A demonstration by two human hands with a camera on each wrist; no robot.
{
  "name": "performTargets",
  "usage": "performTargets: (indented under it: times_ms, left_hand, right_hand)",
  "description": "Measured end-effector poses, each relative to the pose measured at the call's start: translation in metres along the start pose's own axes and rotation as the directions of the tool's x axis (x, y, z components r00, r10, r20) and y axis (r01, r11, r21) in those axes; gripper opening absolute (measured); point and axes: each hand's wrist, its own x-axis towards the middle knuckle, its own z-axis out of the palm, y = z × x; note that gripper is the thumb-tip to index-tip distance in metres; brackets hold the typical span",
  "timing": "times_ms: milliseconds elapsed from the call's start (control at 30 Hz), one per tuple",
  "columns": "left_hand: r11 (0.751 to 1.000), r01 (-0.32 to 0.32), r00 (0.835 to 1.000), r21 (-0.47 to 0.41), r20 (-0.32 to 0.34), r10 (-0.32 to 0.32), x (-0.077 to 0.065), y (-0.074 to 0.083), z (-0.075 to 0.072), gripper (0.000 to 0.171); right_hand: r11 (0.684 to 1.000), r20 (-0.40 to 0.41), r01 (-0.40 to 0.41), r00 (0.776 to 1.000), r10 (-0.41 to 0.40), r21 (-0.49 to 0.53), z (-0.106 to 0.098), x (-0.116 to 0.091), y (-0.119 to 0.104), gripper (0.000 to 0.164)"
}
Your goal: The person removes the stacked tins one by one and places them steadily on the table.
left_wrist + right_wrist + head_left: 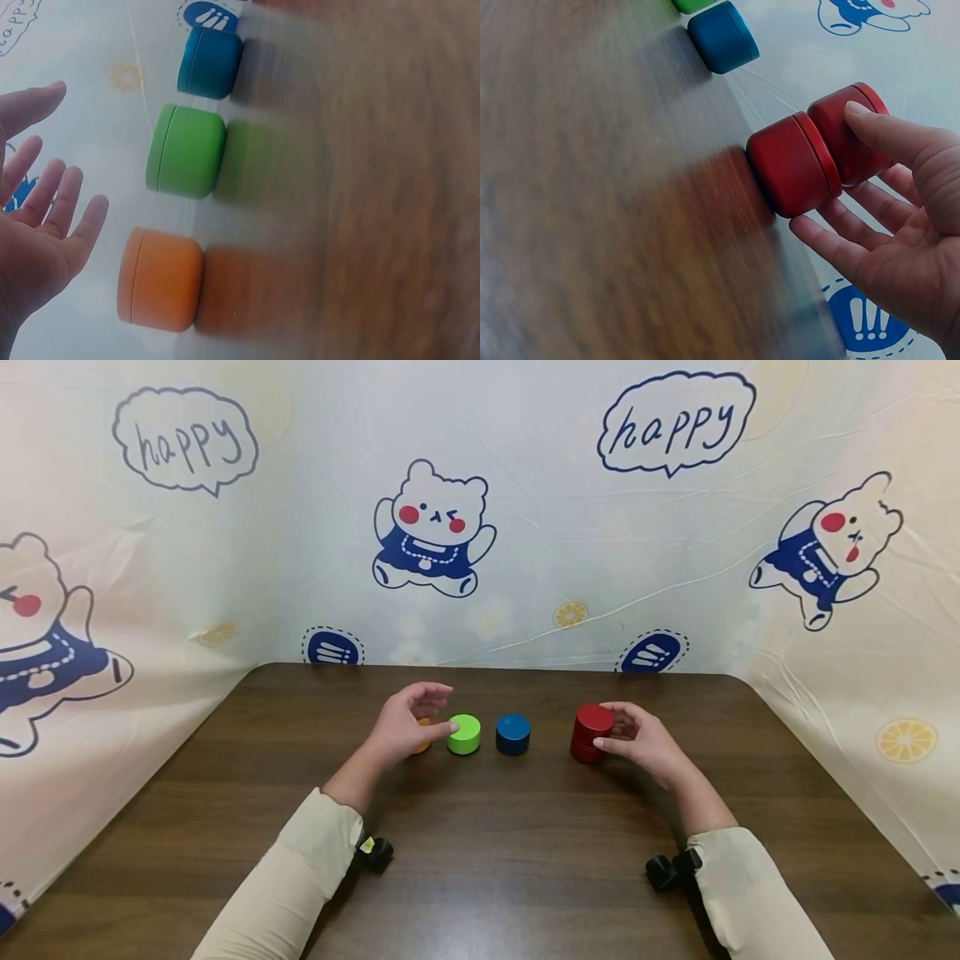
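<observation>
Two small round lidded red jars stand one on top of the other at the right. My right hand (647, 745) holds the upper red jar (845, 133), thumb against its near side and fingers round the far side; the little finger comes close to the lower red jar (791, 166). Over to the left, my left hand (405, 722) hovers with fingers spread and nothing in its grasp. It partly covers an orange jar (161, 281) in the head view. Beside that hand is a green jar (463, 735), whose top the thumb tip overlaps in the head view.
A blue jar (513, 735) sits between the green jar and the red stack, in the same row. All stand on a dark brown wooden table (480, 860). Behind the table hangs a pale printed cloth (525, 543) with bears and lettering.
</observation>
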Motion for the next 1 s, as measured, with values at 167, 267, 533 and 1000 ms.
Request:
performTargets:
  times_ms: [167,267,533,1000]
  left_hand:
    - [1.000,-0.015,1.000,0.012,0.020,0.015,0.000,0.006,0.007,0.049]
    - [0.999,-0.032,0.999,0.012,0.030,0.031,0.000,0.008,0.011,0.050]
    - [0.999,-0.047,0.998,0.001,0.043,0.047,0.006,0.010,0.023,0.048]
    - [0.997,-0.071,0.992,-0.035,0.102,0.075,0.014,0.014,0.047,0.047]
  right_hand:
    - [1.000,-0.001,0.002,1.000,-0.002,-0.004,-0.002,0.000,0.000,0.065]
    - [1.000,-0.003,-0.004,1.000,0.004,-0.010,-0.003,0.000,0.000,0.065]
    - [0.999,0.004,-0.027,1.000,0.027,-0.045,-0.002,0.000,0.000,0.067]
    - [0.994,0.042,-0.044,0.998,0.048,-0.096,0.000,-0.001,0.005,0.064]
